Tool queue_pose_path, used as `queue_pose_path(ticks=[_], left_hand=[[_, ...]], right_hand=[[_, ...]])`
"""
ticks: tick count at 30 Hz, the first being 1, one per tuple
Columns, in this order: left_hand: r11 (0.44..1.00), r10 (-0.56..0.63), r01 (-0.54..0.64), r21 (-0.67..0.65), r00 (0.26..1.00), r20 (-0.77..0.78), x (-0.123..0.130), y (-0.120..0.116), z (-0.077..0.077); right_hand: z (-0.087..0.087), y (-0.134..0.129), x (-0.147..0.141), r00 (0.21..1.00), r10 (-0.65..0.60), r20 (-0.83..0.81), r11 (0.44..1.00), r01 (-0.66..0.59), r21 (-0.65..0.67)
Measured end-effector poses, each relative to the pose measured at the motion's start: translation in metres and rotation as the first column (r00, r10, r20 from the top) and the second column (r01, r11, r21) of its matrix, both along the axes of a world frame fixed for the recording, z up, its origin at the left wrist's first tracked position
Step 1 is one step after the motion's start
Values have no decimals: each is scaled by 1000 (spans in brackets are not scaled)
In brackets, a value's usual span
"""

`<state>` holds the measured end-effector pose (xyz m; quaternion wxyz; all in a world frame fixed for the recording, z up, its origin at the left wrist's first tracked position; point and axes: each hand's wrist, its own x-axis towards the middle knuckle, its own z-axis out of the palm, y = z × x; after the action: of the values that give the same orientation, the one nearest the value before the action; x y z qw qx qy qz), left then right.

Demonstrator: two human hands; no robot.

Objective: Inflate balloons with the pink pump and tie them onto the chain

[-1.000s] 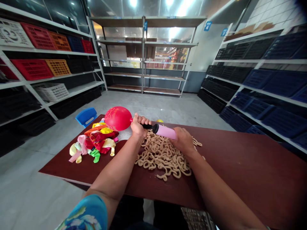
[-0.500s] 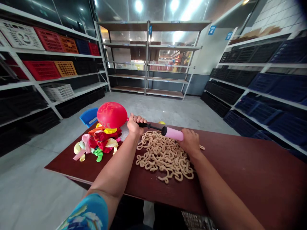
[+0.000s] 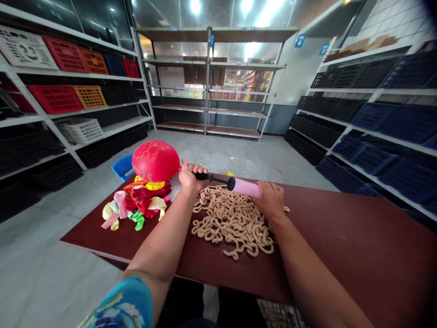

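Note:
A pink and black balloon pump (image 3: 244, 187) spans the gap between my hands, its thin black rod showing in the middle. My left hand (image 3: 190, 176) is closed around the pump's black end and the neck of a red balloon (image 3: 155, 160). The balloon is inflated, with printed marks on its skin, and points left. Wrapped round the pink barrel's far end is my right hand (image 3: 271, 198). Beneath the pump lies a heap of beige, rope-like curled strands (image 3: 232, 218). Left of my forearm sits a pile of limp, colourful balloons (image 3: 139, 200).
The dark red-brown table (image 3: 327, 246) reaches far to the right. A blue chair (image 3: 122, 167) stands behind its left corner, and something yellow (image 3: 229, 173) shows past the back edge. Shelves with red crates (image 3: 54, 99) line the left; dark blue crates (image 3: 392, 118) fill the right.
The red balloon looks larger. The pump's rod shows a little less or about the same length between my hands. My view has shifted slightly; both hands keep their hold.

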<state>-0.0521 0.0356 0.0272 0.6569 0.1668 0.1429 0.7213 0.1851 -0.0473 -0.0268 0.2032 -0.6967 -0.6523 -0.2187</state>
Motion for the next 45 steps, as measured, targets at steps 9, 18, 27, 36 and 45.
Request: queue_pose_path(ticks=[9, 18, 27, 36, 45], left_hand=[[997, 71, -71, -17, 997, 26, -12, 9, -3], [997, -72, 71, -11, 997, -36, 29, -12, -9], [999, 38, -39, -23, 999, -16, -12, 8, -1], [999, 47, -47, -20, 999, 1, -6, 6, -6], [998, -61, 61, -1, 997, -40, 27, -10, -10]], right_hand=[[-3, 0, 6, 997, -74, 32, 997, 74, 8], [-1, -5, -27, 995, 68, 67, 998, -67, -13], [-1, 1, 4, 1000, -17, -4, 1000, 17, 26], [-3, 1, 1, 996, -88, 23, 996, 87, 24], [0, -4, -30, 996, 78, 50, 997, -78, 4]])
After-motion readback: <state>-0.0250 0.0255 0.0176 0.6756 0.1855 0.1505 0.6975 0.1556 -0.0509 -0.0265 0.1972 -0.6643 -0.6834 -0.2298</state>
